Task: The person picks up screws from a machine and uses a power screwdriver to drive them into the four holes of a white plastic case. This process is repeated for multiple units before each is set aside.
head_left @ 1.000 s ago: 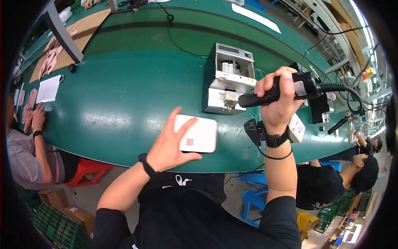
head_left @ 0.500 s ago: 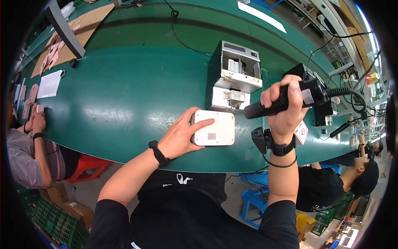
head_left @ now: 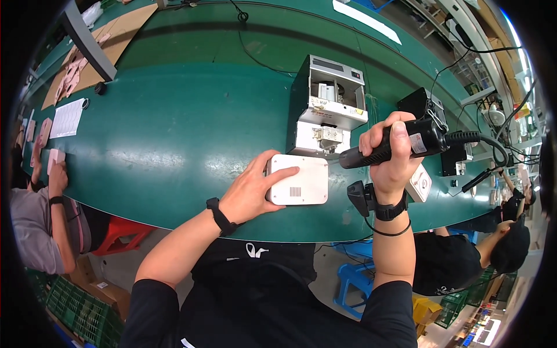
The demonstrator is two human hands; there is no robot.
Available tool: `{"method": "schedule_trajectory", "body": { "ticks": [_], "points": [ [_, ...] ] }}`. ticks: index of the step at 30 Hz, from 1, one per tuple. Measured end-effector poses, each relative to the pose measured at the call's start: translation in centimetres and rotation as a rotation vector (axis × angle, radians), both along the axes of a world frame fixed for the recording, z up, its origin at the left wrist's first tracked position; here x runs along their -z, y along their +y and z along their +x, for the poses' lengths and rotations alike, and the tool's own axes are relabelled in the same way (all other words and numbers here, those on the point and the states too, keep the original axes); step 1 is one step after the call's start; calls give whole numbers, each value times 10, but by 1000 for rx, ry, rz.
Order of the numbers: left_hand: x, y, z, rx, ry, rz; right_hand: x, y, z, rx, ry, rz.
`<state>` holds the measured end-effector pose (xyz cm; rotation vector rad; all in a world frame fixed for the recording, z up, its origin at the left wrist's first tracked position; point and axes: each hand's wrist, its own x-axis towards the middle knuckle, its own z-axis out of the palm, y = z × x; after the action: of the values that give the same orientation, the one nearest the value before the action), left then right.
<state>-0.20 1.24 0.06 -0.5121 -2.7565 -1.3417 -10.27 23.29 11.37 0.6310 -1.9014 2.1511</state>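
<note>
— Containers, from the far left?
— Low down, a green crate [head_left: 81, 310] with latticed sides; cannot tell what's inside. Just right of it, a brown carton [head_left: 114, 297], contents hidden.

— And at the table [head_left: 174, 110]?
— First the left hand [head_left: 246, 193], thumb and fingers spread around the left part of a white case [head_left: 307, 185]. Case in front of the machine [head_left: 300, 110], vent slots and corner holes facing up, interior closed from sight. In the machine's open upper bay, white and dark parts.

— Further right?
— A black driver [head_left: 371, 155], slanting down leftward, tip near the case's upper right corner; cannot tell whether touching. Wrapped firmly around the driver, the right hand [head_left: 393, 152]. Beyond the wrist, a second case [head_left: 421, 184] on the table. Lower, a yellow bin [head_left: 426, 313], contents unclear.

— Any change?
— Compared with a second ago, case shifted right, nearer the machine, and clasped more closely by those left fingers, looser then. Driver tip now beside the case, well apart before. Against half a second ago, hardly any difference: same hold, same spot.
</note>
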Motion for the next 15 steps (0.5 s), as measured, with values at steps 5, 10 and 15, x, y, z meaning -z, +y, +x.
{"method": "schedule_trajectory", "body": {
  "ticks": [5,10,15],
  "points": [
    [2,-1,0,0,2,5,1,-3,2,-7,-23,-23],
    [6,0,-1,-20,61,-24,12,-2,4,-1,-24,-34],
    [3,-1,-1,-12,13,2,16,-4,5,-19,-19,-53]
  ]
}}
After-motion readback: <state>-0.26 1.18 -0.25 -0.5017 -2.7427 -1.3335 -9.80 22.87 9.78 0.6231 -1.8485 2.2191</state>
